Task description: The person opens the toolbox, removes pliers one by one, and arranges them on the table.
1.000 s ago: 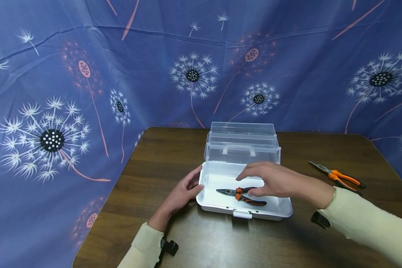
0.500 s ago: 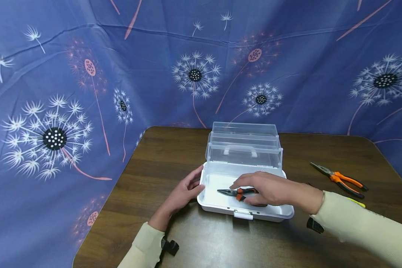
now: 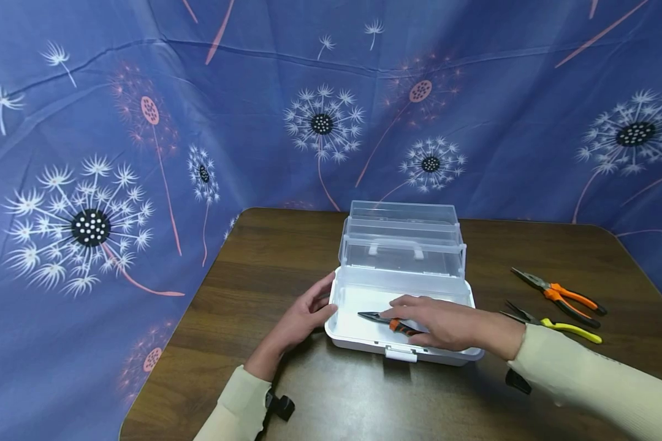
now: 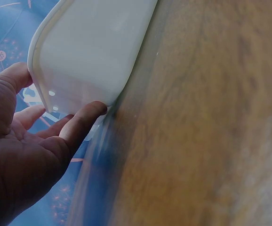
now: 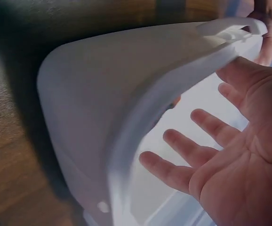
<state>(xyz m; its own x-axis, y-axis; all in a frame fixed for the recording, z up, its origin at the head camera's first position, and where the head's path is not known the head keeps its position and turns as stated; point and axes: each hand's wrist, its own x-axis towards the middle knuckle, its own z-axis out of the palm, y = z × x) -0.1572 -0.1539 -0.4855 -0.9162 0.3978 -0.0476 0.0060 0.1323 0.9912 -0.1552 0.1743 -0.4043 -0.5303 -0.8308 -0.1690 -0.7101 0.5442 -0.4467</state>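
Note:
A white toolbox [image 3: 353, 338] stands on the wooden table, its clear tiered trays and lid [image 3: 403, 229] folded up at the back. Inside it lie long-nose pliers [image 3: 372, 316] with orange and black handles, jaws pointing left. My right hand [image 3: 447, 321] is low over their handles and covers part of them. In the right wrist view its fingers [image 5: 188, 148] spread inside the box and hold nothing, and the thumb is close to the front rim. My left hand [image 3: 303, 315] rests against the box's left end, its fairly straight fingers [image 4: 82, 125] touching wall and rim.
Right of the box lie pliers with bright orange and black handles [image 3: 570, 300] and, nearer, pliers with yellow handles [image 3: 574, 329], partly behind the right sleeve. A white latch [image 3: 400, 354] juts from the box front. A blue dandelion-print cloth [image 3: 243, 122] hangs behind the table.
My right hand has lowered over the pliers' handles in the box and shifted slightly toward the front. The right sleeve has moved, uncovering the yellow-handled pliers. My left hand stays at the box.

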